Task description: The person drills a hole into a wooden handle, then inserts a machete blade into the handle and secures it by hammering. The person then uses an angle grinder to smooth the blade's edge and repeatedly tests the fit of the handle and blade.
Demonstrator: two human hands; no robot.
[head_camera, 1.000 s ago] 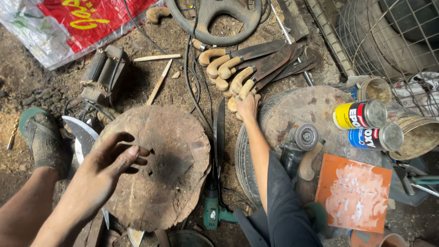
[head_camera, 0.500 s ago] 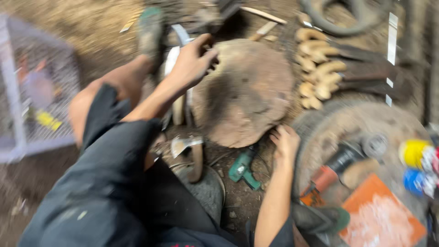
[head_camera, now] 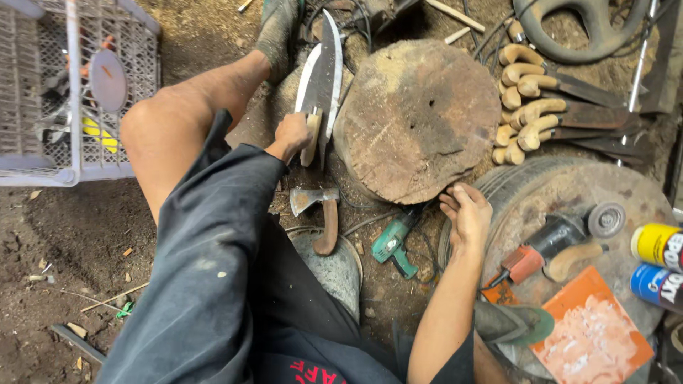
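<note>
Left hand (head_camera: 292,135) around smooth wooden knife handle (head_camera: 311,139)

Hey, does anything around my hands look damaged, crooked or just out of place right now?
The wood round has a crack and a small hole in its top. The left hand grips a large knife by its handle; the right hand rests at the round's edge.

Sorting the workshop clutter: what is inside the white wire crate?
Through the white wire crate mesh show a round grey disc and something yellow; everything else inside is hidden by the wires.
</note>
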